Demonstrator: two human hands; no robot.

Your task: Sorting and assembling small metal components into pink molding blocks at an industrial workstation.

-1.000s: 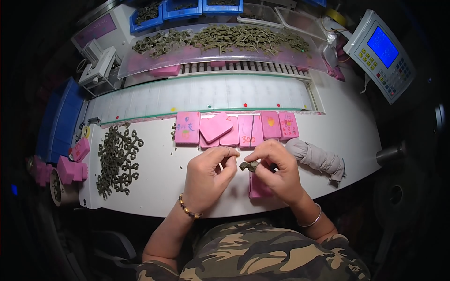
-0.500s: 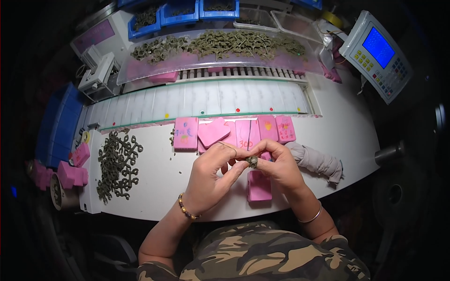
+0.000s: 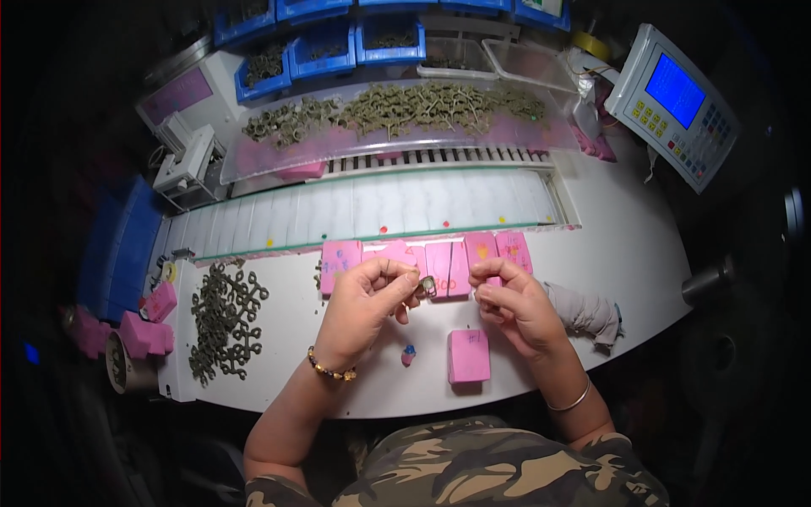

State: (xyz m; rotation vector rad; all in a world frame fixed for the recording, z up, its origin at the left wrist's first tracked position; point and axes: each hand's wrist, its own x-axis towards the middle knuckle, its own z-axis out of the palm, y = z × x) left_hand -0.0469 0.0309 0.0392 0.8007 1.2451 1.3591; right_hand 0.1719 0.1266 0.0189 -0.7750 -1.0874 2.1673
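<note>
My left hand (image 3: 368,302) pinches a small dark-green ring-shaped piece (image 3: 428,286) between thumb and forefinger. A short gap to its right, my right hand (image 3: 517,306) has its thumb and forefinger pressed together; whatever is in that pinch is too small to make out. Below the hands lies a pink block (image 3: 470,357) with a mark on top. Left of that block sits a tiny pink and blue bit (image 3: 409,354). Several pink blocks with drawn marks, among them a banded one (image 3: 446,269), stand in a row just beyond my fingers.
Dark-green branched pieces (image 3: 221,325) are heaped at the left. A clear tray (image 3: 355,156) of similar pieces stands over rollers behind the long white strip (image 3: 372,203). Blue bins (image 3: 390,40) line the back. A rolled grey cloth (image 3: 583,311) and a keypad display (image 3: 673,106) are at the right.
My hands have come apart; the ring-shaped piece has gone left with my left hand. The pink and blue bit now shows on the table. The white strip's coloured dots have shifted left.
</note>
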